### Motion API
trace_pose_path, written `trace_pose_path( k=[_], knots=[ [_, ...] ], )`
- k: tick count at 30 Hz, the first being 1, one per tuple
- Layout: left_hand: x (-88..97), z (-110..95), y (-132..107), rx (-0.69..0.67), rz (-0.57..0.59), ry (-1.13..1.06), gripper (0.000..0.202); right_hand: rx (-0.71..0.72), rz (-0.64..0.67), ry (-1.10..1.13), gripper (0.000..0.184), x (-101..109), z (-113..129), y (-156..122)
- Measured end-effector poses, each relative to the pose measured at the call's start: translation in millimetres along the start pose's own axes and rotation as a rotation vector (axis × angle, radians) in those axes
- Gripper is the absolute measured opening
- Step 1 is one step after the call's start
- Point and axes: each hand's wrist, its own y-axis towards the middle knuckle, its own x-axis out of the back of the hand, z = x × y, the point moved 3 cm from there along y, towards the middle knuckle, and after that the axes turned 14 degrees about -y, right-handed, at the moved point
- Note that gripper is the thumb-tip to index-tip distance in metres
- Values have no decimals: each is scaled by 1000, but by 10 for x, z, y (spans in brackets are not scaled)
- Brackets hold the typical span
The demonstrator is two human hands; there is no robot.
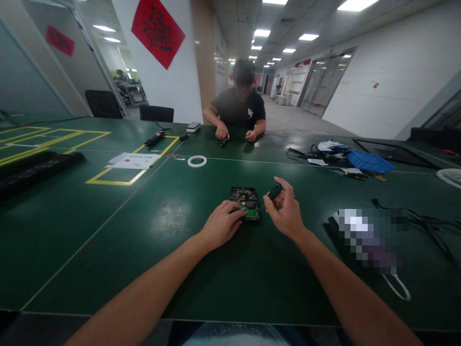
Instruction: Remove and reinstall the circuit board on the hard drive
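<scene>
A hard drive point(245, 193) lies on the green table in front of me, its black underside and green circuit board point(253, 213) facing up. My left hand point(224, 222) steadies the drive from the left, with its fingertips over the board and hiding part of it. In my right hand point(286, 211) is a screwdriver point(275, 191) with a dark handle, pinched between thumb and fingers. Its thin shaft slants down to the left, and the tip is close to the board's right edge. Whether the tip touches a screw is too small to tell.
Across the table point(173, 269) a person point(239, 103) handles a small dark object. A white tape ring point(197, 161) and a paper sheet point(135, 160) lie to the left. On the right are a blue bag point(370, 161), tools, black cables point(428, 226) and a blurred-out item point(365, 238).
</scene>
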Motion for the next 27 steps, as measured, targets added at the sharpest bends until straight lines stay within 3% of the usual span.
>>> trace_pose_path(
  k=[27],
  knots=[
    [11, -10, 8, -7, 1, -17, 36, -24, 36, 1, 64, -28, -41, -13]
  ],
)
